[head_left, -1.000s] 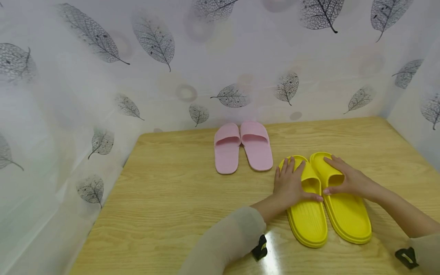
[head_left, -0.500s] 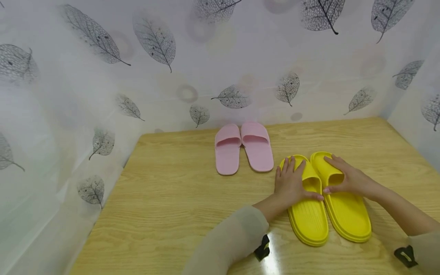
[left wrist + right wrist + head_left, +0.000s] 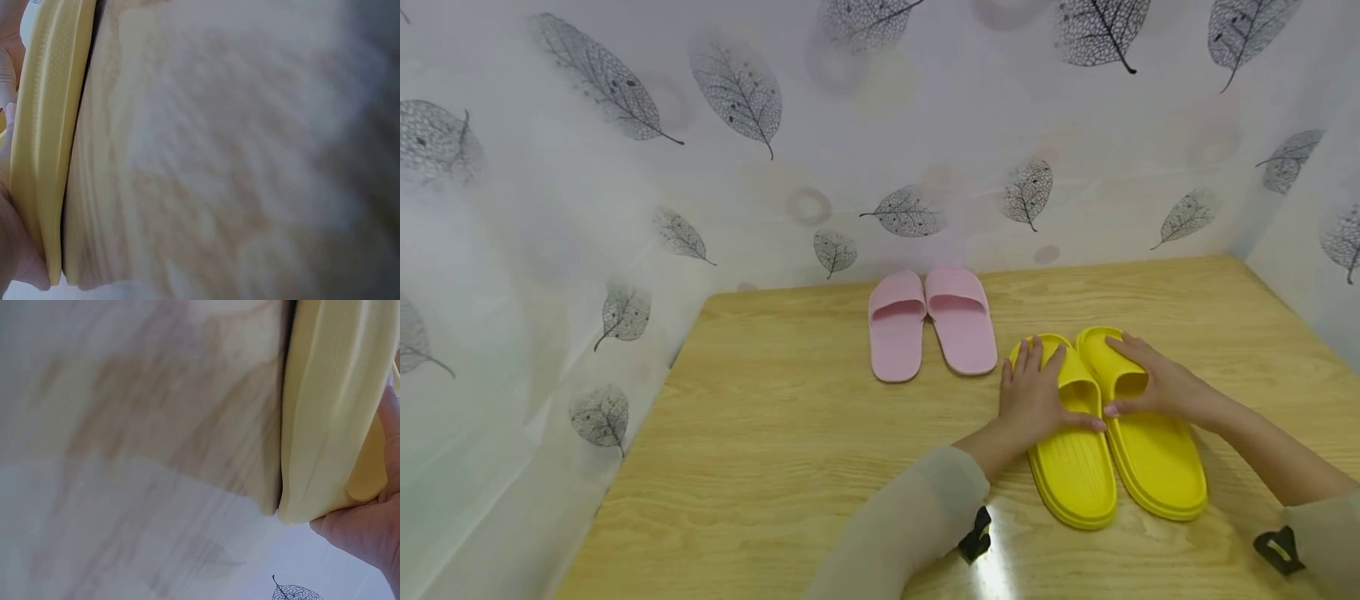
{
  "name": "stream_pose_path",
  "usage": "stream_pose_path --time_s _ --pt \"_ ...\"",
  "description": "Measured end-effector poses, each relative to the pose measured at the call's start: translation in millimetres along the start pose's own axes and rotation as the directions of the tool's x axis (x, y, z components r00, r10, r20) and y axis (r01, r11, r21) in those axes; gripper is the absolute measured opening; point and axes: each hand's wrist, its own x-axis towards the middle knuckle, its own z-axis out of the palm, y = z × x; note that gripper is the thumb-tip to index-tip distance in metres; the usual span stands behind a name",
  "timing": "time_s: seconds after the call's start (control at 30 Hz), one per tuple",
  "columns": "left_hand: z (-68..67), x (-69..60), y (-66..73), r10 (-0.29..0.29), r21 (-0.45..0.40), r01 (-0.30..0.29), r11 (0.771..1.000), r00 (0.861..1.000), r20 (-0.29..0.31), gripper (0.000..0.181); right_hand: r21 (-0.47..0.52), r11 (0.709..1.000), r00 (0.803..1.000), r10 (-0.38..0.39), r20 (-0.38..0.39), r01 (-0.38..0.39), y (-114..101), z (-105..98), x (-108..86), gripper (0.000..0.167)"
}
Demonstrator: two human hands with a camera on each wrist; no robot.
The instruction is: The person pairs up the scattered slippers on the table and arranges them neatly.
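Observation:
Two yellow slippers lie side by side on the wooden table, toes pointing away, near the right in the head view. My left hand (image 3: 1033,404) grips the left yellow slipper (image 3: 1078,487) around its strap, fingers over the outer front and thumb across at the inner edge. Likewise my right hand (image 3: 1168,387) holds the right yellow slipper (image 3: 1161,467), its thumb at the inner edge beside the strap opening. Each wrist view shows a slipper's side wall close up, the left slipper (image 3: 47,137) and the right slipper (image 3: 331,412), with the sole down at the tabletop.
A pair of pink slippers, the left one (image 3: 897,333) and the right one (image 3: 962,329), stands against the back wall, left of the yellow pair. Leaf-patterned sheeting (image 3: 925,108) borders the wooden table (image 3: 760,433) at the back and sides.
Both hands and the yellow slippers have shifted slightly away from me, toward the back wall. The pink slippers stay where they were.

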Motion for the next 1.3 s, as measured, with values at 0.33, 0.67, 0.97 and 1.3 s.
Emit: stream_pose_path --time_s 0.33,0.67,0.97,1.3 --pt "-2.4 1.9 -0.7 -0.003 0.004 0.003 1.000 1.000 0.007 0.117 0.009 1.000 1.000 0.013 0.011 -0.013 2.0 -1.6 3.7 0.103" --pt "-4.3 3.7 -1.2 -0.023 -0.005 0.023 1.000 1.000 0.019 0.117 0.016 1.000 1.000 0.018 0.012 -0.018 -0.7 -2.4 5.0 0.104" --pt "-3.6 7.0 -1.6 -0.032 -0.011 0.033 0.999 0.999 0.032 0.118 0.010 1.000 1.000 0.020 0.011 -0.020 0.4 -3.7 7.1 0.103" --pt "-2.5 10.0 -1.4 -0.029 0.002 0.029 1.000 0.999 0.021 0.117 0.018 0.999 0.999 0.031 0.022 -0.032 2.6 -4.5 8.6 0.104"
